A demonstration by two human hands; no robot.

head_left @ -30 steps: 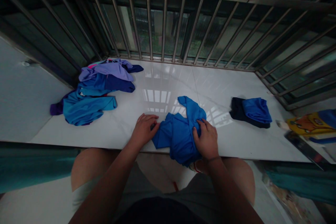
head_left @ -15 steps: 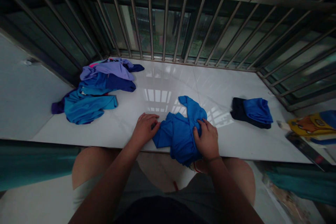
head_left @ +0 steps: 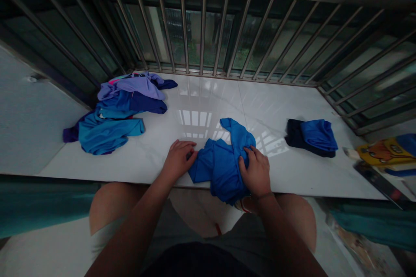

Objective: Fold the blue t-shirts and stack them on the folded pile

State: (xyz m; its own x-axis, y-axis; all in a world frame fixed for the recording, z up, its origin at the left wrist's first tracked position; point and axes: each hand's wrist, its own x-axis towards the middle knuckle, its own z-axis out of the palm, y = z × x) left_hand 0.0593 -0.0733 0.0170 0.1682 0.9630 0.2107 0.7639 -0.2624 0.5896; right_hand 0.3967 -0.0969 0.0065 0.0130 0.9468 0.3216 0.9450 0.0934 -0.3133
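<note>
Gripping the unlabelled blue garment (head_left: 221, 162), right hand (head_left: 256, 173) fingers bunch cloth; left hand (head_left: 178, 160) presses flat.

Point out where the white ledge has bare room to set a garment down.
Bare ledge runs along the window bars, between the heaped clothes and the folded pair. Another patch lies between right hand and that pair. The front middle is crowded: both hands, left hand included, press the blue garment.

One head camera looks forward and steeply down, close above the left hand (head_left: 178, 161) and right hand (head_left: 256, 172), toward bars (head_left: 201, 21) beyond them.
</note>
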